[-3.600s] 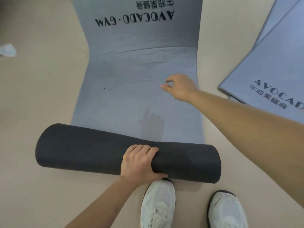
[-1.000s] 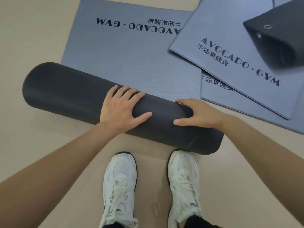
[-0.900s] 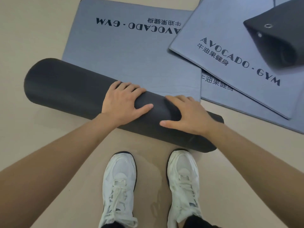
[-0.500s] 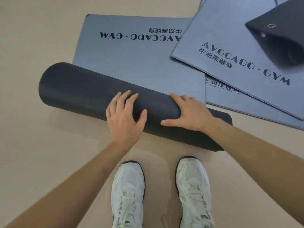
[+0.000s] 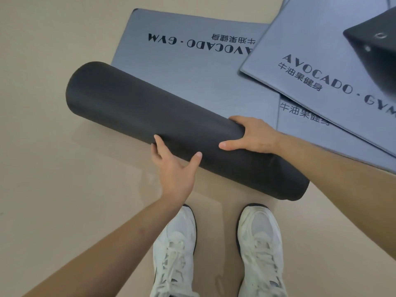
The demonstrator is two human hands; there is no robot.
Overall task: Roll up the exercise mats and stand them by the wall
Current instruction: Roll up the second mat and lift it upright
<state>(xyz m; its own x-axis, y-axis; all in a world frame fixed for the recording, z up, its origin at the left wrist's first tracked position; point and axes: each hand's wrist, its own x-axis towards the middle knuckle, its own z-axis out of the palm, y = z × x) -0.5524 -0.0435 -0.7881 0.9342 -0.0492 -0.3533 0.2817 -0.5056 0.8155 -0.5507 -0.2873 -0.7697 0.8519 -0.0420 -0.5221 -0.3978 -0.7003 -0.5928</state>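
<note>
Looking down, we see the tan floor (image 5: 53, 146) filling most of the frame, its edges cut off on all sides. Flat grey mat (image 5: 192, 67) lies unrolled on it, print upside down to us, right end covered by a second mat (image 5: 300, 61) that overlaps it. A third mat (image 5: 321, 129) peeks out under the second, mostly hidden, only part of its print readable. The second mat's text runs off the right edge.

Dark roll (image 5: 150, 116) lies diagonally, upper left to lower right, its far part over the flat mat, its near end above our shoes. Whether the roll is joined to the flat mat we cannot tell; the seam is hidden behind it. Whether it is lifted or resting, unclear too.

Another dark rolled mat (image 5: 377, 61) sits at top right, cut off by the frame, with two small eyelets showing.

Our arms enter from the bottom corners, elbows out of view. White shoes (image 5: 216, 254) are cropped at the bottom.

Right hand (image 5: 255, 136) wraps the roll from the far side, thumb on top, fingertips hidden behind it. Left hand (image 5: 175, 166) cups the roll from the near side, thumb and forefinger spread against it, other fingers hidden underneath.
</note>
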